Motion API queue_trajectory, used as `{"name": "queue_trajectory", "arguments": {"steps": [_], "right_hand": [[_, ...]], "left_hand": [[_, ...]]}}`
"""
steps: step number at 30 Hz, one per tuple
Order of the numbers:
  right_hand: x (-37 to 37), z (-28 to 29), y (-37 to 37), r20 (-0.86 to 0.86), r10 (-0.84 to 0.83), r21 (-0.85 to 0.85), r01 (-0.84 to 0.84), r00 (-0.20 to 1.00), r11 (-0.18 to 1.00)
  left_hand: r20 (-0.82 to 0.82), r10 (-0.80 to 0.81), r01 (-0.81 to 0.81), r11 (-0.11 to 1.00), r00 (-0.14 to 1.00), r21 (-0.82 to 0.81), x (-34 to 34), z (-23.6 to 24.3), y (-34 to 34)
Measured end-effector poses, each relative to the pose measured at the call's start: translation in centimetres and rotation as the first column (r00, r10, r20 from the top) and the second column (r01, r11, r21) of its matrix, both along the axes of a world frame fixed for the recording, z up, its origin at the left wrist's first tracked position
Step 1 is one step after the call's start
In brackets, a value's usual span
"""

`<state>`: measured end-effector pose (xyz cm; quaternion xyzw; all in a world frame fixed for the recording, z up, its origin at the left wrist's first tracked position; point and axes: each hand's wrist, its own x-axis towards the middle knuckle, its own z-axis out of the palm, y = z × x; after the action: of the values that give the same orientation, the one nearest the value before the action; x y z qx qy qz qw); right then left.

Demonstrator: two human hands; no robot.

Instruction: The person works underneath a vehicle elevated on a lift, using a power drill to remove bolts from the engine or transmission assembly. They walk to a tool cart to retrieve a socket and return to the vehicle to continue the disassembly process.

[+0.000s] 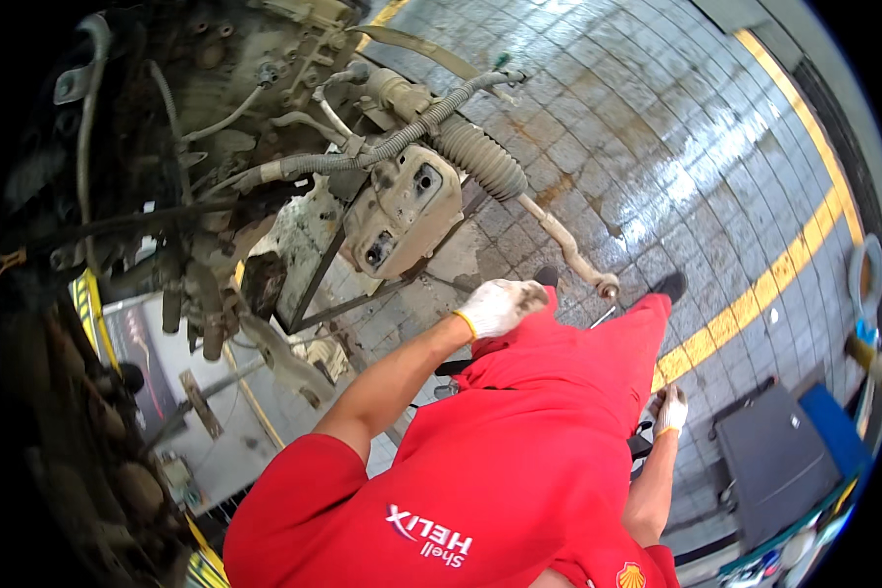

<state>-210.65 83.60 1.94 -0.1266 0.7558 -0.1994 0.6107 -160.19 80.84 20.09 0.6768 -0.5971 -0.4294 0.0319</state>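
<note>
My left hand [500,307], in a white work glove with dark soiling on the fingers, hovers in front of my red trousers. Its fingers are curled, and whatever they may hold is hidden. Close above it is a dusty metal bracket [402,211] on a vehicle's underside assembly. Past the bracket runs a steering rack with a ribbed boot [480,157], and from that a tie rod [563,240] points toward my legs. Low at my right hip, my right hand [669,410] wears a similar glove. Its fingers are partly turned away beside a dark item at my waist.
Dirty engine parts and hoses [206,147] fill the left side. A thin shiny rod [603,317] shows between my legs. The tiled floor [647,88] looks wet and carries a yellow line [735,318]. A dark grey case [774,461] lies at the right, beside a blue panel [833,431].
</note>
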Motion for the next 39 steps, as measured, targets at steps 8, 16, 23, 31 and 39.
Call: {"name": "queue_trajectory", "arguments": {"steps": [8,16,23,31,39], "right_hand": [[-14.4,0.5,-16.1,-0.028,0.135,0.035,-0.134,0.99,0.99],[-19.9,4.8,-42.6,-0.029,0.25,-0.155,-0.251,0.968,0.955],[-3.0,11.4,-58.4,-0.086,0.531,-0.364,-0.522,0.843,0.771],[-0.1,7.5,-65.1,-0.028,0.646,-0.297,-0.623,0.763,0.723],[-4.8,-0.6,-68.0,0.001,0.417,-0.023,-0.417,0.909,0.909]], "left_hand": [[-0.01,0.141,-0.141,0.989,0.99,0.035,-12.4,7.2,-8.1],[-0.806,0.591,-0.772,0.534,0.048,0.345,-20.3,10.7,-17.9],[-0.841,0.418,-0.688,0.497,-0.343,0.528,-19.1,9.8,-25.5],[-0.835,0.421,-0.709,0.462,-0.353,0.533,-13.3,7.7,-38.3],[-0.83,0.507,-0.83,0.342,-0.232,0.441,-6.0,8.6,-49.6]]}}
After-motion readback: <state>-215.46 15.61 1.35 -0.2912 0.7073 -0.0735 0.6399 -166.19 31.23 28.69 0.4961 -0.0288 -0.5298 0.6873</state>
